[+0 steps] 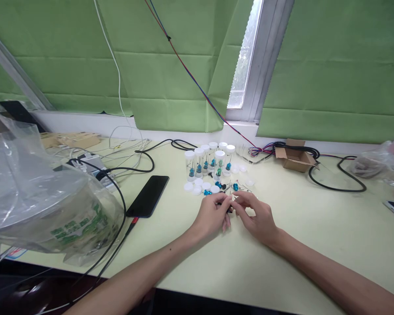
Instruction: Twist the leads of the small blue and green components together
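My left hand [213, 212] is closed around a small dark piece [229, 210], mostly hidden by the fingers. Close beside it, my right hand [254, 216] pinches at the same spot, its thumb and forefinger meeting the left fingertips. What the right fingers hold is too small to make out. Just beyond the hands lie loose blue parts [235, 187] with thin pins and several white round caps [197, 191]. Behind these stand several clear tubes [190, 168] with white lids, upright, most with a blue piece and thin rods inside; one piece [219, 172] looks green.
A black phone [147, 197] lies left, plugged into a cable. A large plastic-wrapped tub [62, 210] fills the table's left side. An open cardboard box [293, 157] and black cables [338, 186] lie back right. A clear plastic bag [372, 162] rests far right.
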Demonstrator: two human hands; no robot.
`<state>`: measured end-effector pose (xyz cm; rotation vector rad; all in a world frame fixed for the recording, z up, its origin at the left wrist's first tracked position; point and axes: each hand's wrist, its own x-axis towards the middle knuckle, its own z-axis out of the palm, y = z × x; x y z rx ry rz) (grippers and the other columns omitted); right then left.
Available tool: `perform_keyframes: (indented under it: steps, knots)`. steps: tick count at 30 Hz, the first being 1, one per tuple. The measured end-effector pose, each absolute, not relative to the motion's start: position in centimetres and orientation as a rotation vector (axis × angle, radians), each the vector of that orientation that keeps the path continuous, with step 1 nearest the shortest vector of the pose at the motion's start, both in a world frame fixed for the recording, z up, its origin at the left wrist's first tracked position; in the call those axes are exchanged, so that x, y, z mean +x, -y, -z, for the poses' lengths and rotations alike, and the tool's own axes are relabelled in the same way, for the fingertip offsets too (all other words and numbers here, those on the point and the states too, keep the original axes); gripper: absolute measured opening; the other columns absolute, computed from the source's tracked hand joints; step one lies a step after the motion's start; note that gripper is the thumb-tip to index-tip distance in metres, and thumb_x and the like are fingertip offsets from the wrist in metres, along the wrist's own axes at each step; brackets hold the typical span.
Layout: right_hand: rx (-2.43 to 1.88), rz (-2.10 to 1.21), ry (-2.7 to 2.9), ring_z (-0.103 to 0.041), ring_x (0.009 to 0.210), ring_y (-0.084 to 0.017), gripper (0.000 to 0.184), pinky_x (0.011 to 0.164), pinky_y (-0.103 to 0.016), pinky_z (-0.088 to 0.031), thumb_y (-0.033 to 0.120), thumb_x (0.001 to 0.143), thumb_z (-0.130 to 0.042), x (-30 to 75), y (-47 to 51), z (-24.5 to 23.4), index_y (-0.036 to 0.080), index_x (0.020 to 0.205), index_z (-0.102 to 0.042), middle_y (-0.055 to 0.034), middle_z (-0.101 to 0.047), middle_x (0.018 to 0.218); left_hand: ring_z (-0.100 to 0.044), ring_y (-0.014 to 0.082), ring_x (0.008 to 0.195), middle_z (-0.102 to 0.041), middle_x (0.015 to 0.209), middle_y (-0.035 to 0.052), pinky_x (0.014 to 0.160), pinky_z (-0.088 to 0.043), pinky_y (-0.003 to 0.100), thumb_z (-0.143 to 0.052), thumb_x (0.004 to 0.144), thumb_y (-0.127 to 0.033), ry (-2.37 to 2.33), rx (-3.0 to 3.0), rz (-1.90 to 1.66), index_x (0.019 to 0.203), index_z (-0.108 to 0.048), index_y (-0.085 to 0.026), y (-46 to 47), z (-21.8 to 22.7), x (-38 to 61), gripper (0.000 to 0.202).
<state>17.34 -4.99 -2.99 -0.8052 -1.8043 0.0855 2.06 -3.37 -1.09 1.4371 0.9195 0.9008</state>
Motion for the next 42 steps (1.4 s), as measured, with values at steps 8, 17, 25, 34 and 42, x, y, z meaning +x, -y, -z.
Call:
perform_keyframes:
  steps: [8, 17, 25, 34, 42]
  knots:
    - [-0.796, -0.008, 1.849, -0.062, 0.061, -0.012, 0.027, 0.056, -0.025, -0.054, 0.012, 0.095, -0.053, 17.58, 4.7, 3.33, 0.024, 0.119, -0.06, -0.0041, -0.071, 0.089, -0.051, 0.0097, 0.037, -0.053, 0.061, -0.0018, 0.033, -0.036, 0.022, -0.05, 0.091, -0.044, -0.911, 1.437, -0.91, 0.073, -0.06, -0.016, 3.15, 1.46, 2.17, 0.034]
    - [-0.767, -0.077, 1.868, -0.059, 0.06, -0.012, 0.029, 0.056, -0.024, -0.052, 0.009, 0.095, -0.05, 17.58, 4.94, 2.83, 0.023, 0.118, -0.06, -0.001, -0.063, 0.076, -0.05, 0.0099, 0.037, -0.055, 0.06, -0.0016, 0.034, -0.036, 0.022, -0.048, 0.092, -0.039, -0.888, 1.458, -0.901, 0.072, -0.059, -0.017, 3.19, 1.48, 2.06, 0.032]
    - [-0.759, -0.149, 1.87, -0.058, 0.059, -0.011, 0.03, 0.058, -0.023, -0.051, 0.007, 0.097, -0.044, 17.72, 5.01, 2.96, 0.022, 0.12, -0.058, 0.0008, -0.06, 0.072, -0.051, 0.0094, 0.038, -0.059, 0.065, -0.0002, 0.034, -0.037, 0.022, -0.046, 0.093, -0.04, -0.889, 1.452, -0.893, 0.071, -0.058, -0.016, 3.17, 1.4, 2.11, 0.034]
    - [-0.774, -0.226, 1.82, -0.059, 0.058, -0.011, 0.027, 0.056, -0.023, -0.051, 0.008, 0.097, -0.046, 17.73, 4.86, 3.25, 0.021, 0.117, -0.058, 0.0018, -0.059, 0.069, -0.051, 0.0094, 0.038, -0.062, 0.067, 0.002, 0.035, -0.038, 0.022, -0.046, 0.093, -0.043, -0.88, 1.468, -0.899, 0.073, -0.059, -0.015, 3.13, 1.62, 2.05, 0.037]
    - [-0.748, -0.248, 1.763, -0.058, 0.056, -0.01, 0.019, 0.054, -0.024, -0.053, 0.011, 0.095, -0.05, 17.58, 4.88, 3.36, 0.021, 0.109, -0.059, 0.0003, -0.06, 0.074, -0.051, 0.0099, 0.036, -0.055, 0.061, -0.0011, 0.034, -0.037, 0.023, -0.05, 0.092, -0.047, -0.924, 1.446, -0.902, 0.069, -0.056, -0.015, 3.06, 1.43, 2.07, 0.039]
